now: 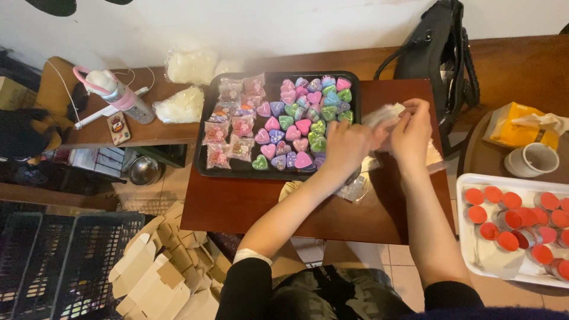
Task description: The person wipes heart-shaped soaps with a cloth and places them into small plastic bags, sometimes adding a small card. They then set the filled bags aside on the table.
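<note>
A black tray (204,169) sits on a small brown table (237,204). It holds several heart-shaped pieces (296,127) in pink, purple, green and blue, and several clear bagged ones (228,127) on its left side. My left hand (347,145) hovers over the tray's right edge, fingers closed on a small clear plastic bag (385,114). My right hand (413,127) pinches the same bag from the right. Both hands meet above the table's right part. More clear bags (354,188) lie under my left forearm.
A white tray (465,237) of red-capped jars stands at right, with a white cup (530,160) and yellow packet (518,124) behind. A black bag (438,53) hangs at the back. A pink-topped bottle (118,95), phone (118,127) and white bagged stuff (181,105) lie left; cardboard boxes (160,272) on the floor.
</note>
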